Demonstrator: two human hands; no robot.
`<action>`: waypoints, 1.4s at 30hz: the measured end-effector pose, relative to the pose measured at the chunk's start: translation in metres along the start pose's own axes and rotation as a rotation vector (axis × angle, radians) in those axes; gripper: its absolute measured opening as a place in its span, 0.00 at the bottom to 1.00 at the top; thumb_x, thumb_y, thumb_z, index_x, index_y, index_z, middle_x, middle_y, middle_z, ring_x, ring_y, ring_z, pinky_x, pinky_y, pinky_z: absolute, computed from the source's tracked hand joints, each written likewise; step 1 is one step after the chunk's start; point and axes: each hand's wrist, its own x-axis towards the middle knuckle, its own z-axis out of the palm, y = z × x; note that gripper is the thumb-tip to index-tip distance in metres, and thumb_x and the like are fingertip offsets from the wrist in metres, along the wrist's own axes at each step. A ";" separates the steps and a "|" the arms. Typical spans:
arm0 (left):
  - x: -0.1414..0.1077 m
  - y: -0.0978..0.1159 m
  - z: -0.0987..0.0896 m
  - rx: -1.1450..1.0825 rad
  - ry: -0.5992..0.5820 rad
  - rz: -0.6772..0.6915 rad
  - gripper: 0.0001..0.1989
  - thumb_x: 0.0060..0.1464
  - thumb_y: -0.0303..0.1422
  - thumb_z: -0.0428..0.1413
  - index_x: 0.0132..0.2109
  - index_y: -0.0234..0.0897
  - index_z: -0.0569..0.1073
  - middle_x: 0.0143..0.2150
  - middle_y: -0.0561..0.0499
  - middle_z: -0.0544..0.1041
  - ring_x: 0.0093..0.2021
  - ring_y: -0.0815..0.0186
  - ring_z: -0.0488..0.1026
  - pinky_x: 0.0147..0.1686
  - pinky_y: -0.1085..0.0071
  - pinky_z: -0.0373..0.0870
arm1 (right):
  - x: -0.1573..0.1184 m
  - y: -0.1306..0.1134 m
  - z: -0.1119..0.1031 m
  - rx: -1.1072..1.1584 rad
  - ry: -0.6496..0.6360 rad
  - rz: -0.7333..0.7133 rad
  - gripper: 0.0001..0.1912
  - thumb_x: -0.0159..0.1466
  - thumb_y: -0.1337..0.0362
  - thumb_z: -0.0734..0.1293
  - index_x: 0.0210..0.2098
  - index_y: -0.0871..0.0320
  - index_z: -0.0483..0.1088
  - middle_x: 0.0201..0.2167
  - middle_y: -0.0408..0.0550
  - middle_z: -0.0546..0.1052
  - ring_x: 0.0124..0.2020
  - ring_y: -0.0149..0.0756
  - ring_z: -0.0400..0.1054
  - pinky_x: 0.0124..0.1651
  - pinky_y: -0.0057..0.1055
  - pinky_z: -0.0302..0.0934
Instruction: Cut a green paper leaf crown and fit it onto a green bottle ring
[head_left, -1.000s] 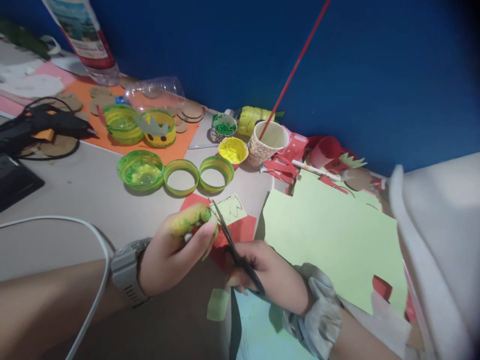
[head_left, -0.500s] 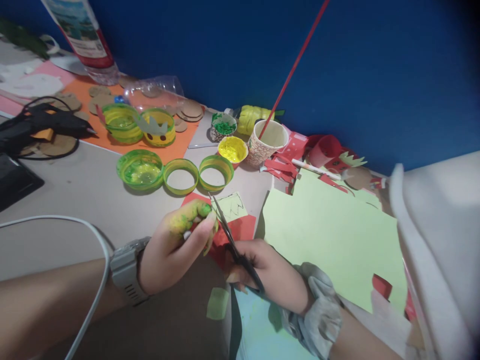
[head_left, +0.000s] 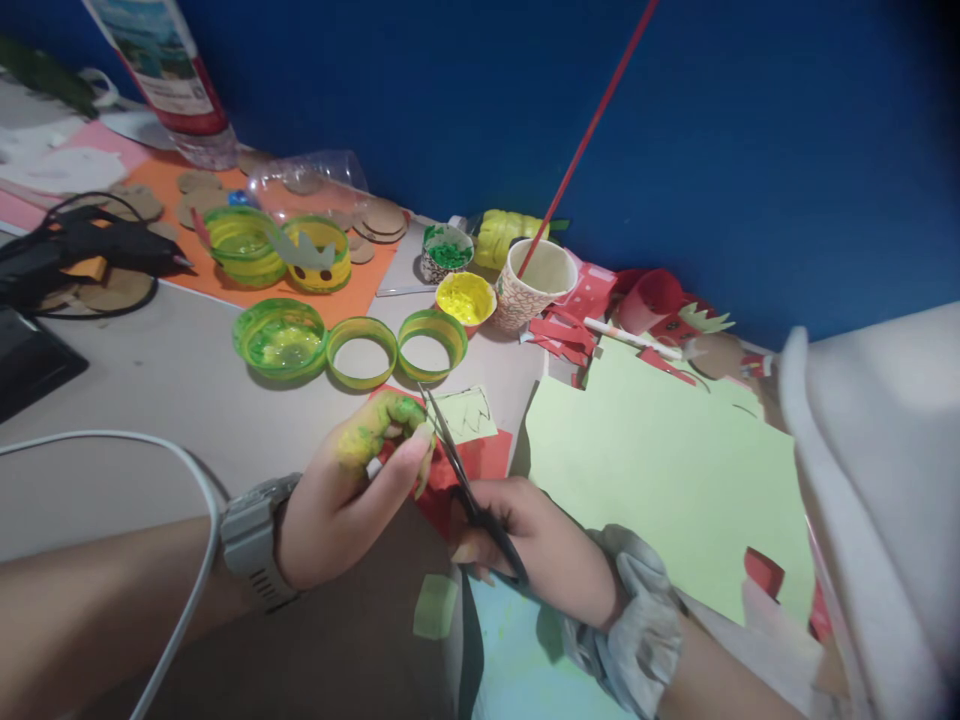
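My right hand (head_left: pixel 499 530) grips black-handled scissors (head_left: pixel 459 470) by their loops, the blades slightly parted and pointing away from me. A small light green paper piece (head_left: pixel 469 412) with a dark zigzag line drawn on it lies against the blades. Smeared with green and yellow paint, my left hand (head_left: pixel 367 475) is closed in a pinch at the left edge of this paper; the exact contact is partly hidden by the fingers. Beneath both hands and the drawn piece is red paper (head_left: pixel 487 458).
Painted rings (head_left: pixel 362 355) and a green cup base (head_left: pixel 279 345) stand beyond my left hand. Paint cups (head_left: pixel 465 300) and a paper cup (head_left: pixel 529 290) holding a red stick are behind. Large green paper (head_left: pixel 667 480) lies right; a glue gun (head_left: pixel 82 240) and white cable (head_left: pixel 199 490) are left.
The drawn paper piece has shifted slightly to the right and tilted a little. My left fingers have bent slightly, while the scissors and my right hand stay nearly in place.
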 end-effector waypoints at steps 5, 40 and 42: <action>0.001 0.001 0.001 -0.015 0.003 -0.020 0.12 0.66 0.30 0.45 0.31 0.38 0.63 0.26 0.57 0.64 0.27 0.73 0.62 0.30 0.74 0.62 | 0.000 0.001 0.000 0.009 0.006 -0.027 0.27 0.56 0.41 0.68 0.22 0.60 0.62 0.18 0.39 0.65 0.21 0.26 0.57 0.25 0.24 0.53; 0.001 0.002 0.002 0.036 0.004 -0.035 0.12 0.65 0.31 0.45 0.31 0.38 0.62 0.25 0.57 0.63 0.26 0.73 0.63 0.29 0.73 0.62 | 0.000 0.004 0.001 -0.048 0.019 -0.001 0.25 0.57 0.43 0.69 0.23 0.59 0.60 0.19 0.38 0.58 0.22 0.27 0.51 0.24 0.24 0.48; 0.001 0.002 0.002 0.029 -0.001 -0.036 0.12 0.66 0.31 0.45 0.31 0.38 0.62 0.26 0.57 0.63 0.26 0.73 0.63 0.29 0.73 0.62 | 0.000 0.004 0.001 -0.054 0.020 0.007 0.25 0.57 0.43 0.69 0.23 0.59 0.60 0.19 0.38 0.58 0.22 0.27 0.51 0.25 0.24 0.48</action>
